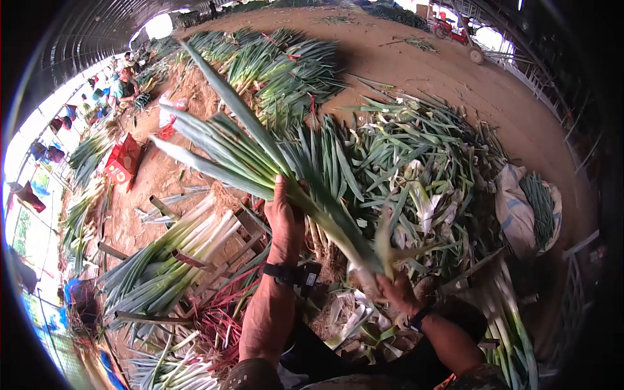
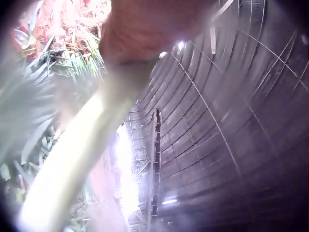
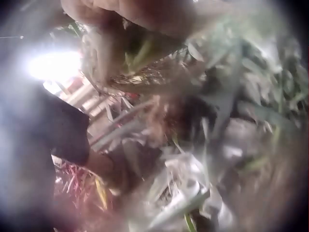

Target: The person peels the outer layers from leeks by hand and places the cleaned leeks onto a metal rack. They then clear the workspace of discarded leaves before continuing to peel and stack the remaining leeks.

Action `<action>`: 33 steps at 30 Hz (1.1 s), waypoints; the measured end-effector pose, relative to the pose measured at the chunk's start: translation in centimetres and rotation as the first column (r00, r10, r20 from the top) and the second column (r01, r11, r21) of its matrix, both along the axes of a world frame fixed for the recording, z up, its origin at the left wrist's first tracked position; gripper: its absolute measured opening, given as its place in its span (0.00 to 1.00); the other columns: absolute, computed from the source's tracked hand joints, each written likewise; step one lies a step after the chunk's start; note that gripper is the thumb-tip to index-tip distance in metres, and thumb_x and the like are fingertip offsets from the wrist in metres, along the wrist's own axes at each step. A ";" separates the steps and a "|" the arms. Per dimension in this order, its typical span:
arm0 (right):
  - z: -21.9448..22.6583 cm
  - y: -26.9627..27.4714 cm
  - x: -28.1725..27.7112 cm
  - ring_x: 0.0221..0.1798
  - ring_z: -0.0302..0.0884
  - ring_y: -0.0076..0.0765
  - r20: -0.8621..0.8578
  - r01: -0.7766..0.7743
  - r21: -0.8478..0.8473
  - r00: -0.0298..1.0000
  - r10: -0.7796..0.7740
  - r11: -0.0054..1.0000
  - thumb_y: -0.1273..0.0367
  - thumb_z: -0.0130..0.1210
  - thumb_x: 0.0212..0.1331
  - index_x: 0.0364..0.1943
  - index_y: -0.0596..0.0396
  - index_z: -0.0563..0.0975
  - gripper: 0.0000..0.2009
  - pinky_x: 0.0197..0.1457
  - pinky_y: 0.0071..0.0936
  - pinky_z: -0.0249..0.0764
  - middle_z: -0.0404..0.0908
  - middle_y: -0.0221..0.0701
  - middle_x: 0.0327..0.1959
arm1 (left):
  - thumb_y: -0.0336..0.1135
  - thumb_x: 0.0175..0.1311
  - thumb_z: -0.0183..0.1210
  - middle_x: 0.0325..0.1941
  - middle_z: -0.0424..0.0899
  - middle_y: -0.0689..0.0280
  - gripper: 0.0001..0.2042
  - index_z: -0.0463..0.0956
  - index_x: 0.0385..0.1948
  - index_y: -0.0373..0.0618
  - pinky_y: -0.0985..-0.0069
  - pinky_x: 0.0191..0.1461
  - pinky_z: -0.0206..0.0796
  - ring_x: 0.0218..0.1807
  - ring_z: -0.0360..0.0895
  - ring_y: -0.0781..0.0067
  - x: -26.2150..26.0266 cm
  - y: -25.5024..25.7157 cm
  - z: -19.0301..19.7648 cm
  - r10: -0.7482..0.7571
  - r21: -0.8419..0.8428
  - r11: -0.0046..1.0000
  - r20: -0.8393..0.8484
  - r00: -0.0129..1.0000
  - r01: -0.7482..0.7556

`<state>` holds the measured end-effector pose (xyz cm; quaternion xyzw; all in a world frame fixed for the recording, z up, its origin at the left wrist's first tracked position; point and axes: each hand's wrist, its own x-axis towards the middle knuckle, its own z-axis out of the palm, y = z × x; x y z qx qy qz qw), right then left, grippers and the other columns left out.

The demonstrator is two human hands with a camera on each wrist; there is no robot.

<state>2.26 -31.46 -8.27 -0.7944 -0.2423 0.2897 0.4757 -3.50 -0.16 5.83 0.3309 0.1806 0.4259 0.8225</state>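
Observation:
In the head view my left hand [image 1: 283, 218] grips a large green onion stalk [image 1: 325, 218] around its middle, its leaves fanning to the upper left. My right hand [image 1: 400, 292] pinches a peeled-back, blurred leaf [image 1: 385, 250] close to the stalk's root end. The left wrist view shows the pale stalk [image 2: 72, 154] running down from under the left hand [image 2: 149, 31]. Fingers of the right hand [image 3: 135, 14] show at the top of the right wrist view, with leaf matter below them.
Loose leaves [image 1: 416, 162] are heaped at centre right. Bundled onions [image 1: 286, 78] lie farther back. More onions [image 1: 175, 260] rest on a wooden rack at left, above red ties [image 1: 224, 322]. A white sack [image 1: 511, 208] stands at right, a red bag [image 1: 123, 161] at left.

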 end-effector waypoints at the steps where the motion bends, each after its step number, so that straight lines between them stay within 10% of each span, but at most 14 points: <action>1: -0.7 -1.1 -0.9 0.29 0.81 0.32 0.013 -0.036 -0.130 0.999 0.038 0.991 0.59 0.54 0.68 0.41 0.56 0.81 0.14 0.34 0.32 0.76 0.82 0.32 0.26 | 0.45 0.74 0.55 0.33 0.82 0.60 0.16 0.77 0.39 0.37 0.75 0.35 0.74 0.31 0.79 0.72 -0.2 0.0 -0.3 0.002 0.041 0.999 -0.042 0.999 0.000; 7: -15.5 -8.0 -2.7 0.41 0.80 0.65 0.223 -0.200 -0.580 0.893 0.390 0.790 0.58 0.52 0.64 0.46 0.56 0.80 0.17 0.46 0.44 0.75 0.84 0.51 0.37 | 0.46 0.72 0.58 0.35 0.82 0.60 0.18 0.74 0.45 0.37 0.74 0.36 0.74 0.33 0.80 0.70 0.0 -2.0 -1.4 -0.110 0.050 0.993 0.013 0.994 0.109; 10: -13.7 -8.5 -0.8 0.42 0.82 0.59 0.074 -0.440 -0.617 0.793 0.605 0.652 0.56 0.57 0.60 0.46 0.57 0.80 0.20 0.45 0.42 0.75 0.85 0.50 0.39 | 0.46 0.73 0.56 0.34 0.82 0.61 0.18 0.72 0.49 0.39 0.73 0.38 0.75 0.33 0.80 0.69 -0.5 -2.5 -0.9 -0.153 0.011 0.988 0.099 0.983 0.152; 13: -7.8 -7.0 -0.5 0.38 0.83 0.40 -0.269 -0.250 -0.539 0.956 0.117 0.804 0.54 0.61 0.57 0.46 0.58 0.81 0.22 0.44 0.38 0.74 0.86 0.41 0.35 | 0.49 0.74 0.53 0.37 0.80 0.60 0.21 0.71 0.54 0.39 0.67 0.44 0.74 0.39 0.79 0.65 -1.2 -1.6 -0.7 -0.287 -0.030 0.954 0.189 0.939 0.298; 16: -4.2 -4.8 -0.3 0.36 0.79 0.30 -0.261 0.232 0.011 0.940 -0.221 0.973 0.51 0.65 0.53 0.45 0.61 0.81 0.26 0.41 0.36 0.72 0.84 0.35 0.33 | 0.49 0.75 0.50 0.46 0.81 0.57 0.23 0.68 0.60 0.39 0.63 0.50 0.74 0.43 0.78 0.62 -1.9 -0.8 -0.4 -0.416 -0.023 0.896 0.307 0.856 0.444; 18: -2.1 -3.6 1.5 0.41 0.83 0.42 0.078 -0.072 -0.276 0.992 0.097 0.959 0.46 0.64 0.52 0.47 0.59 0.81 0.30 0.46 0.39 0.75 0.86 0.42 0.39 | 0.48 0.75 0.50 0.52 0.81 0.55 0.23 0.67 0.62 0.39 0.62 0.52 0.74 0.45 0.79 0.61 -1.8 -1.1 0.4 -0.414 0.017 0.902 0.315 0.854 0.431; 21: -0.3 -2.0 3.7 0.51 0.82 0.52 0.096 -0.448 -0.643 0.757 0.646 0.621 0.42 0.62 0.50 0.52 0.53 0.80 0.32 0.57 0.43 0.76 0.84 0.44 0.49 | 0.44 0.74 0.52 0.58 0.79 0.53 0.22 0.67 0.62 0.39 0.61 0.55 0.74 0.49 0.79 0.59 -1.2 -1.0 -0.1 -0.464 0.051 0.881 0.289 0.837 0.471; 24: 4.3 0.6 4.0 0.46 0.84 0.43 0.341 -0.292 -0.515 0.793 0.505 0.806 0.48 0.64 0.53 0.50 0.53 0.81 0.27 0.53 0.38 0.78 0.85 0.41 0.45 | 0.40 0.72 0.56 0.56 0.80 0.55 0.21 0.68 0.60 0.38 0.63 0.54 0.74 0.47 0.81 0.61 -1.1 -1.4 0.1 -0.471 0.011 0.875 0.252 0.846 0.484; 26: 6.8 4.0 3.7 0.40 0.83 0.32 0.245 -0.104 0.008 0.964 0.099 0.995 0.59 0.67 0.55 0.47 0.53 0.82 0.19 0.47 0.30 0.79 0.85 0.36 0.40 | 0.39 0.71 0.58 0.52 0.82 0.56 0.20 0.70 0.58 0.38 0.64 0.51 0.76 0.45 0.82 0.63 -0.7 -1.8 0.1 -0.457 -0.017 0.882 0.219 0.862 0.471; 28: 11.3 7.6 1.8 0.38 0.79 0.25 0.224 -0.080 0.302 0.974 0.011 0.950 0.68 0.69 0.55 0.45 0.54 0.81 0.14 0.43 0.24 0.77 0.83 0.31 0.36 | 0.40 0.71 0.58 0.55 0.81 0.58 0.20 0.70 0.59 0.37 0.64 0.56 0.72 0.49 0.80 0.64 -0.3 -2.2 -0.6 -0.466 -0.007 0.881 0.157 0.870 0.473; 33: 12.2 12.2 1.3 0.34 0.79 0.31 0.453 -0.079 0.369 0.885 -0.106 0.926 0.71 0.70 0.53 0.38 0.55 0.78 0.12 0.37 0.29 0.76 0.82 0.31 0.34 | 0.36 0.71 0.58 0.53 0.82 0.61 0.18 0.71 0.58 0.38 0.65 0.58 0.71 0.51 0.79 0.67 0.7 -3.9 -0.9 -0.455 0.010 0.889 0.126 0.882 0.457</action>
